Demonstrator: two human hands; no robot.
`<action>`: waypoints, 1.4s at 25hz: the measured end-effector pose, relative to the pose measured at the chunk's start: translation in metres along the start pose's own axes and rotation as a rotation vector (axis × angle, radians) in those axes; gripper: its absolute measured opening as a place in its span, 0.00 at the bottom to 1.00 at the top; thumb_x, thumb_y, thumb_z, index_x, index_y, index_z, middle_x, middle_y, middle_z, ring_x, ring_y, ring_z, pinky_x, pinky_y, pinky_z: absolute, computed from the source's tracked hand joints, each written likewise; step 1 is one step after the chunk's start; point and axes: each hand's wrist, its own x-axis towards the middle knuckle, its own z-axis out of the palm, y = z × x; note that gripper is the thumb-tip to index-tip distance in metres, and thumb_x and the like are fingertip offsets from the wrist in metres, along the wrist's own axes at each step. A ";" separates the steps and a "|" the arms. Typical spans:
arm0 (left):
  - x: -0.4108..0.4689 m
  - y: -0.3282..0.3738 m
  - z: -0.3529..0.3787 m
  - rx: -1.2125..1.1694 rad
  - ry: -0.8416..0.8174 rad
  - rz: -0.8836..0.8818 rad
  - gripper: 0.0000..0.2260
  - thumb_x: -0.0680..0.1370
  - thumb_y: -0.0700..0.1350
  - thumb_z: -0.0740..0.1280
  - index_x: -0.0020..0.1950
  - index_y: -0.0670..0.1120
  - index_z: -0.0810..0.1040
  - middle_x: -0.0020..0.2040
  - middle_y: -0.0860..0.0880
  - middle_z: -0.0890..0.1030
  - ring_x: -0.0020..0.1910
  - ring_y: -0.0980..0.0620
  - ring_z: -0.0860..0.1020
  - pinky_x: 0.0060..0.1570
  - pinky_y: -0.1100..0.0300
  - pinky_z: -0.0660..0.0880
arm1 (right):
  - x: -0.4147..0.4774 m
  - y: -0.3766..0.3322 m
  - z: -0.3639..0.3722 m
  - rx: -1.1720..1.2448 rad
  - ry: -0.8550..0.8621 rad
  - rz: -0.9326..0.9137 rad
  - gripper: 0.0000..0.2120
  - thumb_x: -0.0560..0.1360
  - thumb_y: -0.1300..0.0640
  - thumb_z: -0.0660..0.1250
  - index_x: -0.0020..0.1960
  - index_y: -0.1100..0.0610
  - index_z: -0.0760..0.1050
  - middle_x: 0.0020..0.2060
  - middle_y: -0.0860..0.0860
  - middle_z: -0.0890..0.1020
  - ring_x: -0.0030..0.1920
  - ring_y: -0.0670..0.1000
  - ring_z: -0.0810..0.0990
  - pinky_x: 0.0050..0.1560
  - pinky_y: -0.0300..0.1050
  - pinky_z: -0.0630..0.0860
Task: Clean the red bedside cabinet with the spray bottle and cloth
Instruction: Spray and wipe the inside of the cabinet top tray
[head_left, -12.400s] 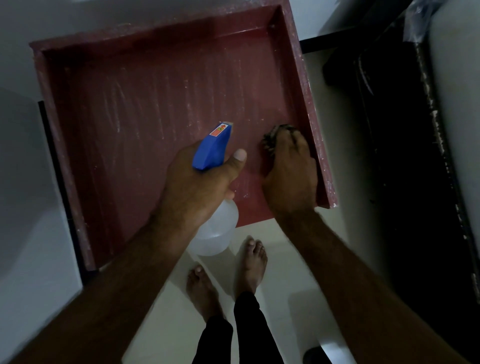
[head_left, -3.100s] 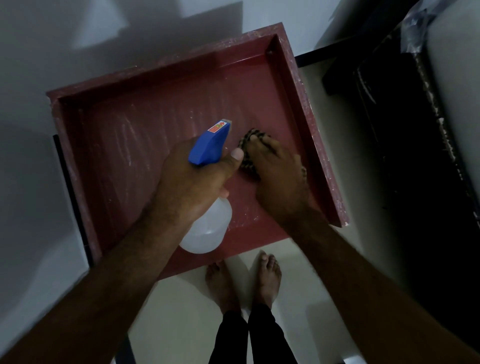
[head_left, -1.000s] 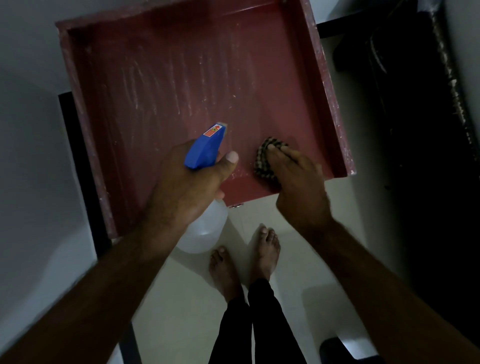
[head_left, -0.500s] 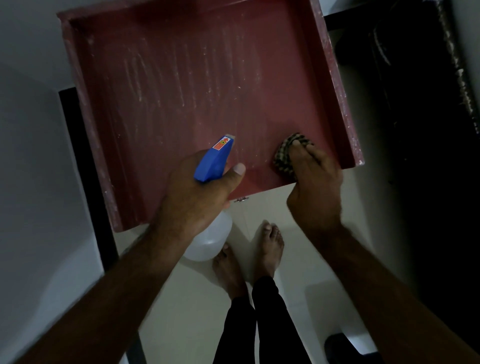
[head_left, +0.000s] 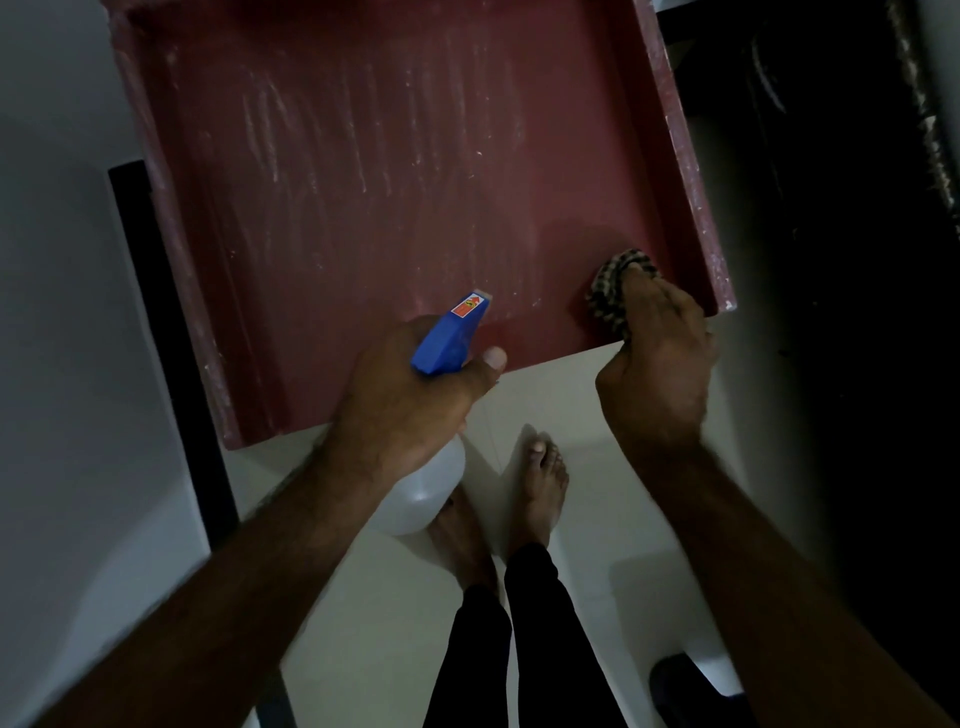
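right hand (head_left: 657, 358) grips cloth (head_left: 613, 291) at cabinet (head_left: 389, 182) near-right corner; left hand (head_left: 410, 400) grasps spray bottle (head_left: 452, 338). press flat, overlap strokes toward streaked middle.

Red recessed cabinet top (head_left: 395, 218): streaked surface open from centre to 12 o'clock. Raised red rims (head_left: 691, 171) wall 9 and 3 o'clock sides. 6 o'clock edge opens onto pale floor (head_left: 582, 415). Left hand (head_left: 410, 400) gripping blue-headed clear plastic spray bottle (head_left: 449, 338) blocks 6 o'clock edge. Right hand (head_left: 660, 364) holding bunched checked cloth (head_left: 613, 291) fills 4 o'clock corner, against rim. Gap between hands free. Dark furniture (head_left: 841, 312) close beyond 3 o'clock rim.
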 end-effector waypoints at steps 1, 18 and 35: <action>-0.001 -0.003 0.001 0.014 -0.009 0.000 0.16 0.76 0.53 0.72 0.45 0.40 0.75 0.37 0.36 0.80 0.33 0.44 0.80 0.32 0.62 0.72 | 0.001 -0.001 0.001 0.010 0.001 0.018 0.35 0.68 0.76 0.66 0.74 0.60 0.74 0.69 0.57 0.79 0.72 0.61 0.73 0.68 0.62 0.69; 0.002 -0.008 -0.006 0.001 0.106 -0.094 0.20 0.76 0.56 0.72 0.50 0.39 0.77 0.38 0.37 0.82 0.24 0.61 0.76 0.26 0.69 0.69 | 0.003 0.004 0.000 0.001 -0.022 0.009 0.34 0.70 0.74 0.67 0.75 0.59 0.73 0.69 0.56 0.79 0.72 0.60 0.73 0.69 0.63 0.70; -0.011 -0.006 -0.018 -0.025 0.120 -0.053 0.17 0.77 0.53 0.71 0.48 0.38 0.76 0.40 0.36 0.82 0.23 0.62 0.75 0.23 0.75 0.67 | -0.030 -0.055 0.031 0.005 -0.230 -0.547 0.38 0.66 0.62 0.51 0.75 0.52 0.74 0.73 0.48 0.77 0.72 0.59 0.72 0.60 0.58 0.74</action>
